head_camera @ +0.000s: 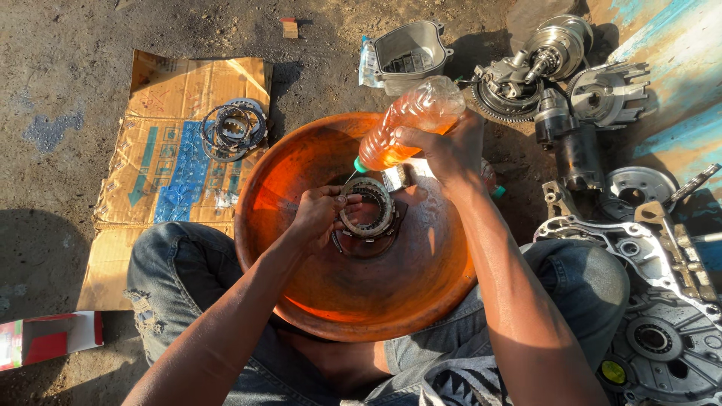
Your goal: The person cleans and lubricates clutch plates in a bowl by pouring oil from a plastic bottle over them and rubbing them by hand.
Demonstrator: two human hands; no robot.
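Bottle [410, 124] gripped tilted by right hand [450, 150], left hand [320, 214] clasping ring [368, 208] over orange basin [301, 173] beside engine parts [556, 68]

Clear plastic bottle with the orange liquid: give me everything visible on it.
The clear plastic bottle of orange liquid is ribbed and see-through, with a green cap end. It is tilted, cap end down to the left, over the round orange metal basin. The right hand wraps around its middle. The cap end hangs just above the toothed metal ring held by the left hand. Whether liquid is flowing cannot be told.
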